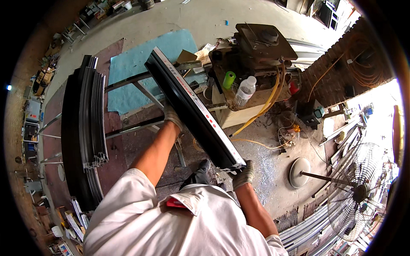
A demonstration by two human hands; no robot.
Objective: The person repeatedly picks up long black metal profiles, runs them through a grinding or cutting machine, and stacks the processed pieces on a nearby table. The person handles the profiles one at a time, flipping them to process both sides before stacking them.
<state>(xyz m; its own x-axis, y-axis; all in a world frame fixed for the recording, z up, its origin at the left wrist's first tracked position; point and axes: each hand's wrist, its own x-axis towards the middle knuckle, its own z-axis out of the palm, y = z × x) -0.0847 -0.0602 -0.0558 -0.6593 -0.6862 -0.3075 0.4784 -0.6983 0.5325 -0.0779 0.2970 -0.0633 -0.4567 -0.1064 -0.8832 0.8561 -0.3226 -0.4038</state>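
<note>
Between the profile stack (83, 128) at left and plastic bottle (245, 91) at right, the left hand (173, 116) grips a black profile (187, 106) by its left edge, the right hand (244, 175) its near end; open floor (171, 18) lies far.

To your right, a wire-caged pedestal fan (360, 193) stands on a round base (300, 173), with pale metal lengths (305, 232) lying near it. Farther off on that side, you have a brick pillar (326, 70) bearing coiled orange hose (368, 76). Ahead of you, a clear bottle (245, 91) and a green cylinder (229, 80) stand close together on a cluttered bench (267, 94), before a dark machine (265, 40). Far left of these, you see a light-blue sheet (132, 64) spread on the floor.
</note>
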